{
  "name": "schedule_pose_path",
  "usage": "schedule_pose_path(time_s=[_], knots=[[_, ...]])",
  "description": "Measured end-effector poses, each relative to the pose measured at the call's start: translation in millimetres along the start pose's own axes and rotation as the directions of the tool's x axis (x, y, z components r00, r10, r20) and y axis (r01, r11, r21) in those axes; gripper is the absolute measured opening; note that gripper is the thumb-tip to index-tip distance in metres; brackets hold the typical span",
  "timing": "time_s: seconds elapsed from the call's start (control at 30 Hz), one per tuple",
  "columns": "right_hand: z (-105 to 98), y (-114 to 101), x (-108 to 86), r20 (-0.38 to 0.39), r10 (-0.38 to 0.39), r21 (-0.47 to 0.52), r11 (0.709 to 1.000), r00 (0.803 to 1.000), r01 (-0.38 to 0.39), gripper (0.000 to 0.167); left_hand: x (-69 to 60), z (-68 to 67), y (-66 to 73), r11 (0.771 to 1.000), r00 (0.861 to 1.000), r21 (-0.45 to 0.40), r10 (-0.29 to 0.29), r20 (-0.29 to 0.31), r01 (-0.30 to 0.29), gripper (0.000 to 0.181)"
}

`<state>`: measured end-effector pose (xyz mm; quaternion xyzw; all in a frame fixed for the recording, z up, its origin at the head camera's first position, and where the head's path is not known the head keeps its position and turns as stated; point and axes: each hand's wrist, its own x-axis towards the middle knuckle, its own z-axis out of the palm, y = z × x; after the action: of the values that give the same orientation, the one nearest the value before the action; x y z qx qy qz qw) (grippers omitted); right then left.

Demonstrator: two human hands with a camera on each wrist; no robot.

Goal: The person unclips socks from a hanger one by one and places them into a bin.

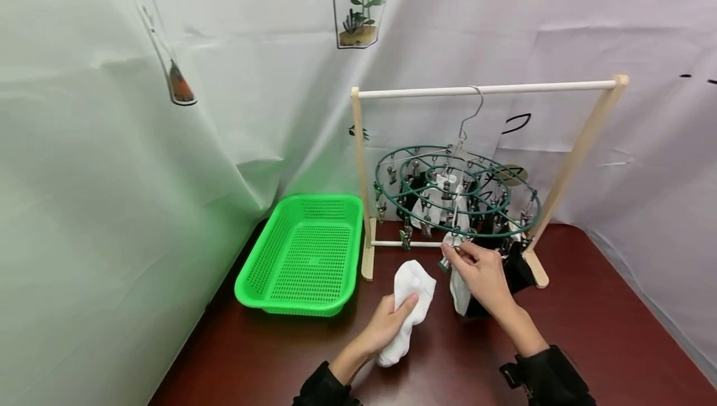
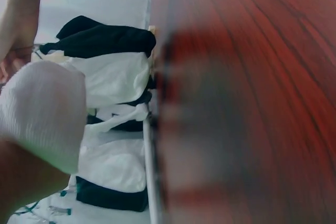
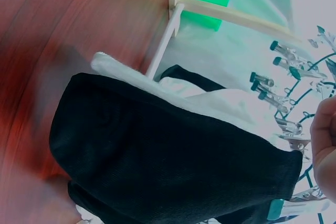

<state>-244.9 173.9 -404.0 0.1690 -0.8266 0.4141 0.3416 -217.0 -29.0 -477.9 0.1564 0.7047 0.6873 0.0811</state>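
Head view: hands [image 1: 386, 321] [image 1: 483, 274] grip white sock [image 1: 413, 283] (left), clip [image 1: 444, 264] (right); green basket [image 1: 313, 263] beside rack [image 1: 538, 88].

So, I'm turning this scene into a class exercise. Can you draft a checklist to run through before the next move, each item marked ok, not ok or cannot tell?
1. Left hand has a firm hold on the white sock: ok, it grips it.
2. Right hand is at a clip on the near side of the green hanger: ok.
3. That clip is squeezed open: cannot tell, too small and partly covered.
4. White sock is up at that clip: not ok, it is lower and apart.
5. Metal hook sits over the top rod: ok.
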Motion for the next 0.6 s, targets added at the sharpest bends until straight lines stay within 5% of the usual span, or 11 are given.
schedule_pose_path(time_s=[0.13,0.3,0.5,0.6], knots=[[-13,5,-5.5,-0.046,0.026,-0.011,1.000,0.999,-0.026,0.051,1.9,-9.1,14.1,0.998,1.000,0.063,0.021,-0.003,-0.020,0.033],[-28,12,-8.9,-0.109,0.069,-0.052,0.996,0.992,-0.075,0.052,19.7,-39.3,54.6,0.997,1.000,0.078,0.024,-0.013,-0.023,0.040],[-38,14,-5.3,-0.124,0.127,-0.073,0.988,0.984,-0.137,0.052,76.3,-88.3,115.9,0.970,0.982,0.185,0.175,-0.076,-0.158,0.037],[-41,14,-4.4,-0.104,0.164,-0.095,0.980,0.981,-0.173,0.052,111.8,-107.8,131.3,0.933,0.960,0.290,0.254,-0.120,-0.211,0.035]])
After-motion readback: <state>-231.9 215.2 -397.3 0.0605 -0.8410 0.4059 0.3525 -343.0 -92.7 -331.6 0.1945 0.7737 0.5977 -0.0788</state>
